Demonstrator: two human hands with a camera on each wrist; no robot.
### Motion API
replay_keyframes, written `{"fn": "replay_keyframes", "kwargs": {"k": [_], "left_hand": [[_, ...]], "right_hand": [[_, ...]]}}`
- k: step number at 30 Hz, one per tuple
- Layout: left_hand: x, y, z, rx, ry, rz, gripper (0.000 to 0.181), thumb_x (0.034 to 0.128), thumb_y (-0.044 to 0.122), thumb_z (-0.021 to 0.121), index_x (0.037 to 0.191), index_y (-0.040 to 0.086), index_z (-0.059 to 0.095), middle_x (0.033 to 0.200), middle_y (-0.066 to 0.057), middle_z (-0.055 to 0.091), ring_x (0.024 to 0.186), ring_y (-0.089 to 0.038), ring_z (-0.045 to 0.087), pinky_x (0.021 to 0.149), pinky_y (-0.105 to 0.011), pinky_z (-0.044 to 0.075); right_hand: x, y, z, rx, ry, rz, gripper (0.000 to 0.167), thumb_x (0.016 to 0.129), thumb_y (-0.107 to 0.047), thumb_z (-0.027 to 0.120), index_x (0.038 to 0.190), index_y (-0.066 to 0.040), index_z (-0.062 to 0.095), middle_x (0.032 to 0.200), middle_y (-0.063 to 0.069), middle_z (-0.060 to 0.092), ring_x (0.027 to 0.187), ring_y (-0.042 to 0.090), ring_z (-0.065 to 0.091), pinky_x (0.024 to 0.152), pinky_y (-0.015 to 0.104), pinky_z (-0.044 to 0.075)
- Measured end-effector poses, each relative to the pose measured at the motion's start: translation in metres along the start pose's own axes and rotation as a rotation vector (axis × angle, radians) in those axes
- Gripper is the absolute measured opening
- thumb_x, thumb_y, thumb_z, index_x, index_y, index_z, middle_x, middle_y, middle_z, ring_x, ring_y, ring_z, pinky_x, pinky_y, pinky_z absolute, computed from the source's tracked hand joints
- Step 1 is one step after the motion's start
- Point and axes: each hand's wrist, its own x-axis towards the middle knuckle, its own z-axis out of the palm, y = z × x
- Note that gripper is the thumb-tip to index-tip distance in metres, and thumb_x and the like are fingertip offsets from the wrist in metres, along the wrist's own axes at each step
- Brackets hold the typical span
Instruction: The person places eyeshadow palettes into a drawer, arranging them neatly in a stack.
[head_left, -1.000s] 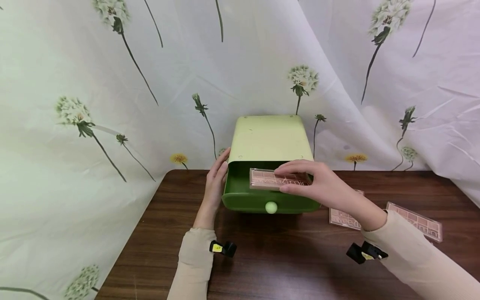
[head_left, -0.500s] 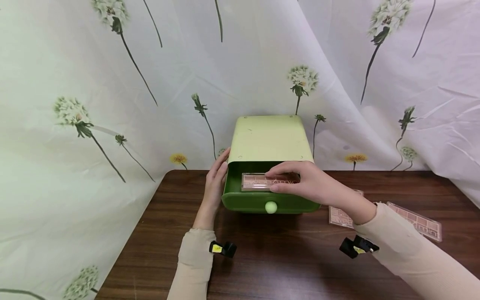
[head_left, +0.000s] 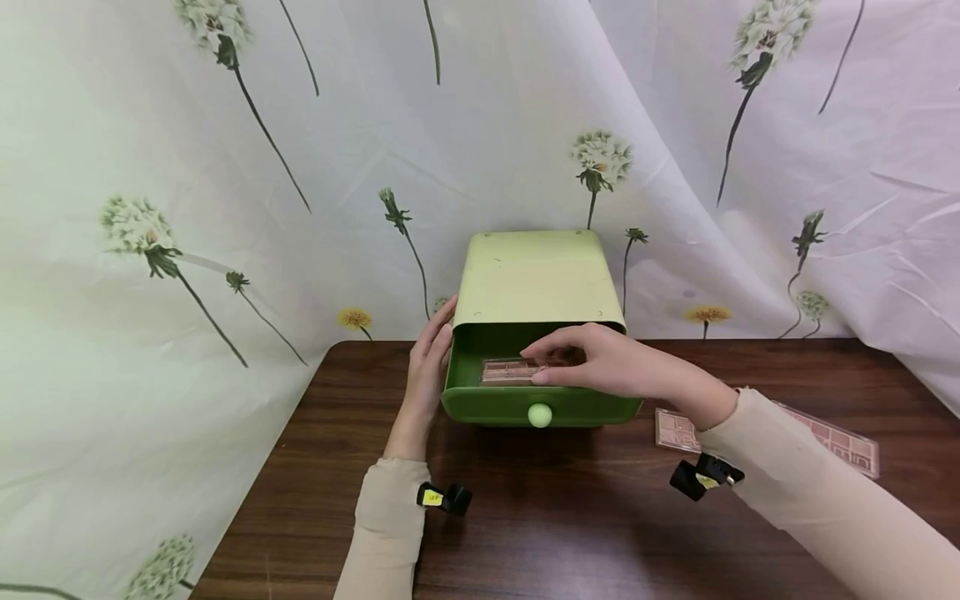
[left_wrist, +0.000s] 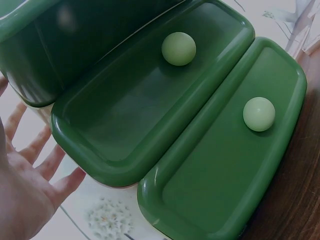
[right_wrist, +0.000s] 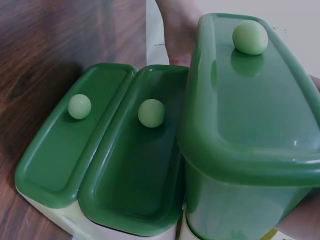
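A small pale-green chest of drawers (head_left: 536, 279) stands on the table with its dark-green top drawer (head_left: 480, 406) pulled out. My right hand (head_left: 600, 360) reaches into that drawer and pinches a clear-cased eyeshadow palette (head_left: 502, 372) between thumb and fingers. The palette sits low behind the drawer front, its right part hidden by the hand. My left hand (head_left: 429, 367) rests along the chest's left side with fingers extended; in the left wrist view this hand (left_wrist: 30, 185) has its fingers spread beside the drawers. The right wrist view shows little of the right hand.
Two more eyeshadow palettes, one partly covered (head_left: 675, 431) and one farther right (head_left: 847, 446), lie on the dark wooden table (head_left: 540, 517) near my right forearm. Below the open drawer are two closed drawers, a middle one (left_wrist: 135, 110) and a bottom one (left_wrist: 215, 165). A flower-patterned cloth (head_left: 337, 167) hangs behind.
My right hand has moved left and down with the palette, from above the drawer's opening to inside it. The left hand has stayed against the chest.
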Motion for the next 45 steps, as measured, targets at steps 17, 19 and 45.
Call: {"fn": "replay_keyframes", "kwargs": {"k": [17,19,45], "left_hand": [[-0.001,0.005,0.001,0.01,0.011,-0.012,0.05,0.1045,0.029,0.044,0.152,0.014,0.042,0.155,0.001,0.037,0.14,-0.016,0.037,0.113,-0.047,0.031],[0.0,0.005,0.001,0.009,0.012,-0.012,0.05,0.1045,0.03,0.045,0.152,0.014,0.042,0.155,0.001,0.037,0.14,-0.016,0.037,0.113,-0.046,0.031],[-0.002,0.004,0.002,0.008,0.019,-0.003,0.049,0.105,0.027,0.044,0.151,0.012,0.043,0.154,-0.001,0.039,0.14,-0.018,0.038,0.112,-0.048,0.031]], "right_hand": [[0.016,0.004,0.0,-0.147,-0.035,-0.013,0.041,0.092,-0.021,0.073,0.129,-0.006,0.066,0.123,0.004,0.066,0.111,0.021,0.061,0.093,0.038,0.049],[0.019,0.004,0.001,-0.171,-0.037,-0.01,0.042,0.091,-0.02,0.073,0.129,-0.004,0.064,0.122,0.006,0.066,0.108,0.021,0.061,0.091,0.038,0.05],[0.029,0.01,0.007,-0.258,-0.057,0.029,0.049,0.087,-0.012,0.076,0.131,0.0,0.056,0.114,0.011,0.058,0.108,0.026,0.055,0.091,0.042,0.047]]}}
